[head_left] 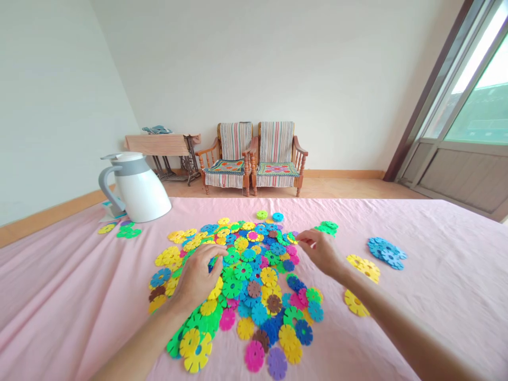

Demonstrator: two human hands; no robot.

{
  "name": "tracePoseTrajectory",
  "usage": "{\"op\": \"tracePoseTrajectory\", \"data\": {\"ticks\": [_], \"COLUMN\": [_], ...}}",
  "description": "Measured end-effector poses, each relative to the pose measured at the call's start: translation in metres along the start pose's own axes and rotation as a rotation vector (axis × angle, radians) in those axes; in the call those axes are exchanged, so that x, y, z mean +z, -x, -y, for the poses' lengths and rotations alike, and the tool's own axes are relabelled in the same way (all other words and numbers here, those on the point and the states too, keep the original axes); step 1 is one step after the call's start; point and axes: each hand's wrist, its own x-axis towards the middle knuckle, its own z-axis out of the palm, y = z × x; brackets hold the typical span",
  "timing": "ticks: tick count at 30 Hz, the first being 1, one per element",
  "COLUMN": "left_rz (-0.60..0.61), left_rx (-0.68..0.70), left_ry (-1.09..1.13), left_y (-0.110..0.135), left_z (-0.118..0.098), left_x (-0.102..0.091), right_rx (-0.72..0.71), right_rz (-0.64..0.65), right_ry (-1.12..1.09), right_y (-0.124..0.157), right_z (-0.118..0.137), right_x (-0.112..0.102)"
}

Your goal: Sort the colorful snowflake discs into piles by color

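A pink cloth (444, 254) spreads across the foreground, with a pile (243, 271) of notched discs in its middle. The jug (145, 193) stands beyond it to the left (handle turned outward). The left hand (200, 272) is over the pile's left side, fingers curled; the right hand (319, 251), fingertips drawn narrow, is at its far right edge. I cannot tell whether either holds a disc. Blue discs (383, 247), yellow discs (371, 271) and green discs (327, 227) lie rightward.
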Motion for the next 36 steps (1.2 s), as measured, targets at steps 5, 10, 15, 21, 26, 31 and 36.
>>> {"op": "tracePoseTrajectory", "data": {"ticks": [5,10,15,21,26,31,36], "left_rz": [-0.013,-0.013,-0.016,-0.006,0.0,0.011,0.014], "left_rx": [-0.002,0.0,0.004,-0.004,-0.007,-0.007,-0.01], "left_ry": [-0.011,-0.005,-0.008,-0.009,-0.005,-0.009,-0.011], "left_y": [0.001,0.001,0.002,0.002,0.002,0.003,0.002], "left_z": [0.001,0.001,0.001,0.003,0.002,0.003,0.002], "left_x": [0.0,-0.001,-0.001,-0.001,-0.002,0.0,-0.001], "right_rx": [-0.341,-0.399,-0.449,-0.266,0.044,0.324,0.408], "right_rz": [0.152,0.158,0.146,-0.041,-0.225,-0.31,-0.314], "right_ry": [0.01,0.112,0.165,0.159,0.17,0.198,0.158], "right_y": [0.011,0.012,0.018,0.019,0.0,-0.01,-0.01], "right_z": [0.049,0.054,0.06,0.063,0.015,-0.043,-0.059], "right_x": [0.016,0.022,0.017,0.012,-0.001,-0.022,-0.03]}}
